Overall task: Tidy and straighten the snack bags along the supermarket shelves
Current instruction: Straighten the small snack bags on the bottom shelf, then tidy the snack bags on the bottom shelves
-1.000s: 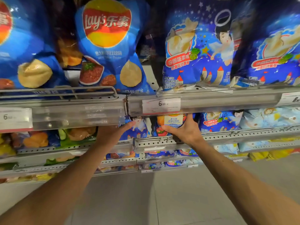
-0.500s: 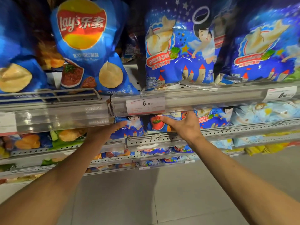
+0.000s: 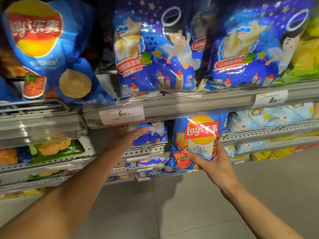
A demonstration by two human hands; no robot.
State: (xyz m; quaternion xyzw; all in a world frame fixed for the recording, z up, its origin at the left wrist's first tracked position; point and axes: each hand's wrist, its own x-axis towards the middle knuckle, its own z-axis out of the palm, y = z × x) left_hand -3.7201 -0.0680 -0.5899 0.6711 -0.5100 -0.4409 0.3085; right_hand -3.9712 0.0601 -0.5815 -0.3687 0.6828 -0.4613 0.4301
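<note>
Right hand [image 3: 213,163]: grips the Lay's bag [image 3: 195,142] by its lower part, centre-right of frame.
Left hand [image 3: 127,137]: fingers straight, touching the angel bag [image 3: 153,133] on the shelf [image 3: 146,150].

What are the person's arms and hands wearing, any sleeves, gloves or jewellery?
Nothing shows. Both forearms are bare right down to the picture's lower edge, with no sleeves in view. The left hand and right hand have no gloves, and no watch, bracelet or ring can be seen.

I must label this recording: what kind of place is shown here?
Most likely a supermarket snack aisle: tiered metal shelves packed with chip bags, and a price tag reading 6.00 on the shelf rail.
</note>
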